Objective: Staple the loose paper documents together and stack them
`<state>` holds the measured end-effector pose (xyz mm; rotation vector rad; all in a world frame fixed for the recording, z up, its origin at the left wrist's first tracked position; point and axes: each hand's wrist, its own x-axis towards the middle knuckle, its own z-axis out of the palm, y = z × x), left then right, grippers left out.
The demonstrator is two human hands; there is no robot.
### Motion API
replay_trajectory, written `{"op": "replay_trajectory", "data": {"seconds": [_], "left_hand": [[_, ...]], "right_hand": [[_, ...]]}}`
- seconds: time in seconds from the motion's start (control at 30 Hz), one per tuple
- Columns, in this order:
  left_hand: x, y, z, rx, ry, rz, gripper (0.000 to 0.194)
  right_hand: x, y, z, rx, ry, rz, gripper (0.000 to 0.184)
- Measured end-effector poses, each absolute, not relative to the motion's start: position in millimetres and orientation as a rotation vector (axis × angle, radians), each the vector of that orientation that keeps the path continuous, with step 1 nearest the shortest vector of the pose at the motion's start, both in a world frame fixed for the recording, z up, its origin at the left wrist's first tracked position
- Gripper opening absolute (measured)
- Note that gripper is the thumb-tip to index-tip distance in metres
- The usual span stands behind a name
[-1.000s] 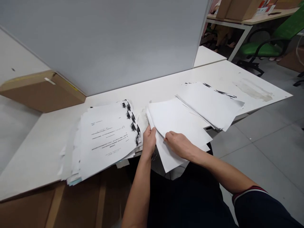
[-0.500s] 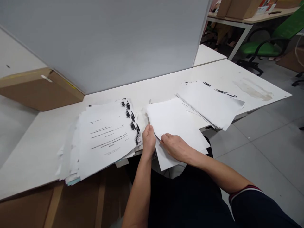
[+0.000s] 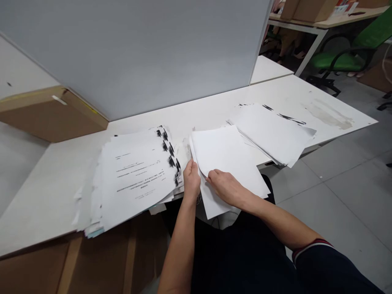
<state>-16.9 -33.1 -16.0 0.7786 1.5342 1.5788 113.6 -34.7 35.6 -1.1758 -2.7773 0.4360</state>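
At desk edge, head view: left hand [image 3: 191,181] pinches the near left corner of a blank sheet bundle [image 3: 228,161], fingers closed on its edge. Right hand [image 3: 226,188] lies on the same bundle with fingers tucked under the top sheet, lifting it a bit; exact grip can't be told. Bundle overhangs the white desk [image 3: 49,183], centre front. Printed paper stack [image 3: 137,175] just left, touching the left hand. Another paper pile [image 3: 272,132] right, overlapping the bundle. Grey partition [image 3: 137,53] behind, cardboard box [image 3: 52,116] far left.
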Motion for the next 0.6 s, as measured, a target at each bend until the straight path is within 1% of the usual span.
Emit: {"op": "replay_trajectory", "data": {"seconds": [0.23,0.4,0.47,0.53,0.6], "left_hand": [[-16.6,-31.4,-14.4,0.654,1.430,1.618,0.034],[-15.4,-33.4,-11.7,0.722,1.441,1.601,0.038],[-15.3,-35.2,-10.4,0.761,1.424,1.563,0.037],[-15.2,-36.9,-9.3,0.767,1.399,1.541,0.036],[-15.2,-37.7,-8.7,0.741,1.390,1.538,0.036]], "right_hand": [[114.4,-31.9,31.9,-1.141,-2.790,0.402,0.022],[104.8,-37.4,30.5,-1.090,-2.782,0.425,0.022],[104.5,-37.7,34.7,-1.044,-2.765,0.510,0.026],[114.2,-33.3,39.0,-1.025,-2.682,0.665,0.030],[136.5,-24.4,38.0,-1.168,-2.481,0.738,0.032]]}}
